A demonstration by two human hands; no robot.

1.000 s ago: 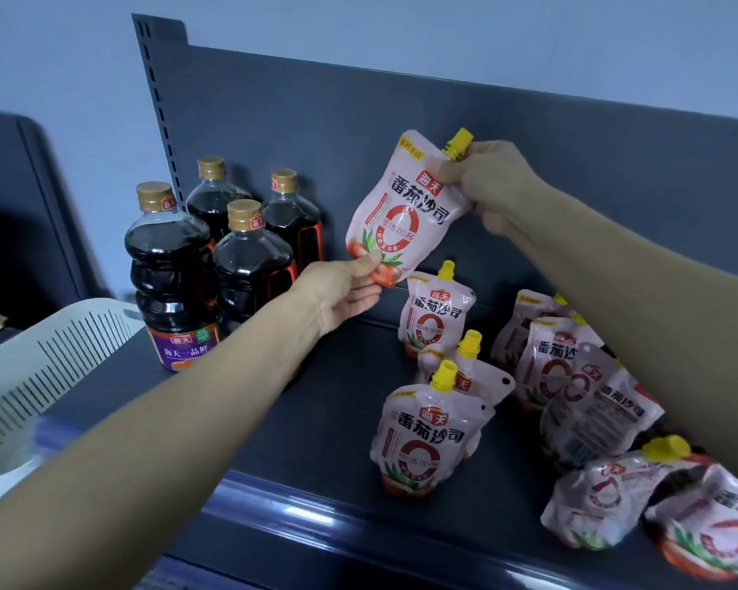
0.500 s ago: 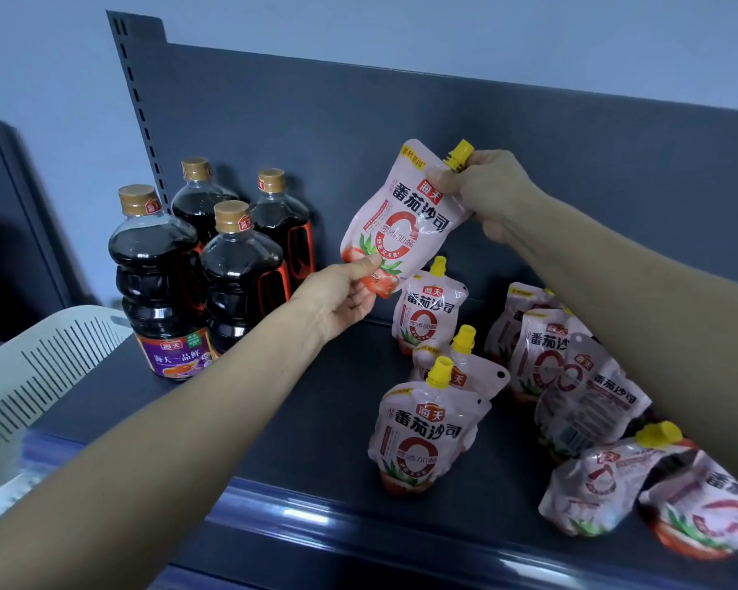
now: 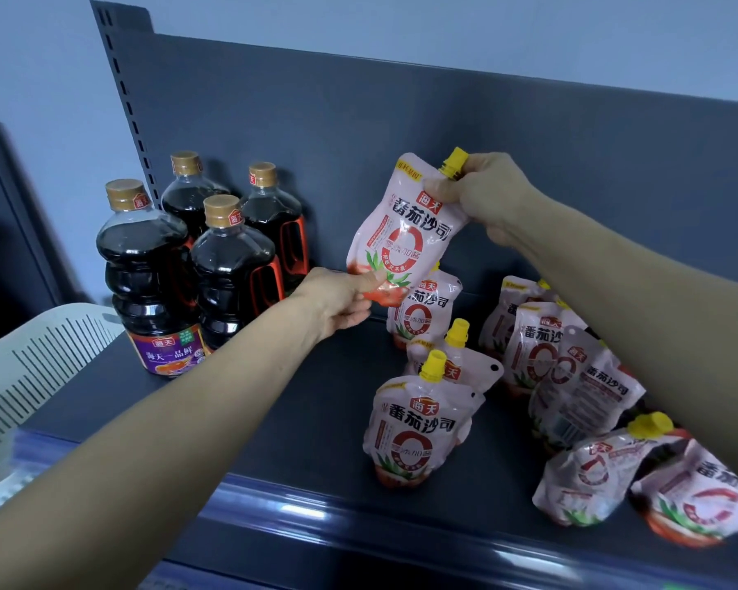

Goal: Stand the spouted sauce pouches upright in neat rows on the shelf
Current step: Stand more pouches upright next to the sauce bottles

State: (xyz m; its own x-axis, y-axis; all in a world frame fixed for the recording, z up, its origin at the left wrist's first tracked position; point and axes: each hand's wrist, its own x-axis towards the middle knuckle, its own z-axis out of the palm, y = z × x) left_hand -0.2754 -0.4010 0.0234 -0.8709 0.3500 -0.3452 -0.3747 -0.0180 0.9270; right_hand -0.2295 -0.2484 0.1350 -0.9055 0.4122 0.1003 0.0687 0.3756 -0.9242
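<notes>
Pale blue wall above a dark grey shelf [image 3: 307, 419] with a perforated back panel [image 3: 401, 100]. All positions are given relative to the front standing pouch [image 3: 416, 427].

**Change.** The held pouch [image 3: 397, 232], in the air above and behind the front standing pouch, has dropped slightly over the last second. Its lower edge now covers the cap of the rear standing pouch [image 3: 427, 313], which was in plain view a second ago. The grips are unchanged. The right hand [image 3: 491, 193] pinches the top corner just below the yellow cap [image 3: 454, 161], and the left hand [image 3: 337, 300] pinches the bottom corner. Both grips are clenched on the pouch, which is tilted with its cap to the right. The pouch is probably being straightened before being set down, and it does not yet touch the shelf.

**State of the rows.** One column of three pouches stands upright: the front pouch, the middle pouch [image 3: 465, 364] directly behind it, and the rear pouch behind that. To the right of the front pouch, the leaning pouches [image 3: 584, 389] overlap one another, and the fallen pouches [image 3: 593, 470] lie flat near the shelf edge. Most of the task remains.

**Writing.** Each pouch has a red tag reading 海天, the large title 番茄沙司, and a red ring crossed by small text that appears to read 零添加. Far to the left of the front pouch stand four dark soy-sauce bottles [image 3: 146, 270] with gold caps. One purple bottle label reads 海天一品鲜. A white slotted basket [image 3: 30, 376] sits further left.
</notes>
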